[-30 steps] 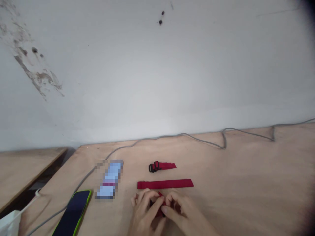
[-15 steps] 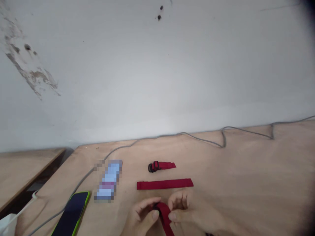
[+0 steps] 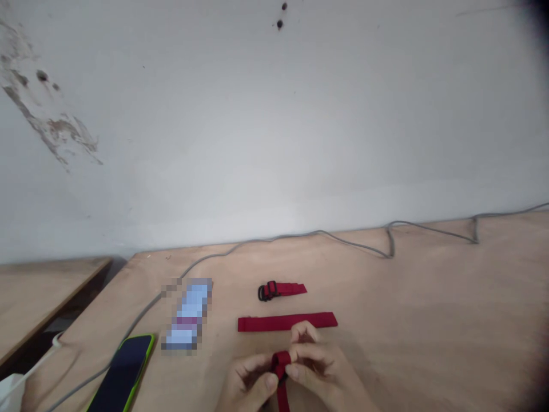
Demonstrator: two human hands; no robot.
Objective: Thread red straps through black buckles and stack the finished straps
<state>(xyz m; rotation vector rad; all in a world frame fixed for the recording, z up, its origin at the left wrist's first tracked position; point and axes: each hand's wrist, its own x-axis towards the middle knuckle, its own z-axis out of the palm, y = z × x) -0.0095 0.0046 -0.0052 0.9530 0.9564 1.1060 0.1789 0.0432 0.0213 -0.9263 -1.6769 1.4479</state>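
Observation:
A red webbing strap (image 3: 282,359) is bent into a small loop between my two hands, its lower end running down out of view. My left hand (image 3: 251,380) pinches the strap from the left, near a dark part mostly hidden by the fingers. From the right, my right hand (image 3: 319,369) grips the loop between thumb and fingers. Just beyond my hands a flat red strap piece (image 3: 287,322) lies crosswise on the table. Farther back lies a short folded red strap with black buckles (image 3: 271,290).
On the wooden table (image 3: 407,320), a phone in a green case (image 3: 122,372) lies at the left, beside a blurred blue-white item (image 3: 189,315). A grey cable (image 3: 295,236) runs along the wall (image 3: 274,126). A white block with a cord (image 3: 12,392) sits at lower left.
My right hand has turned and closed in towards my left. The strap between them has curled into a tighter loop. The pieces on the table stay put.

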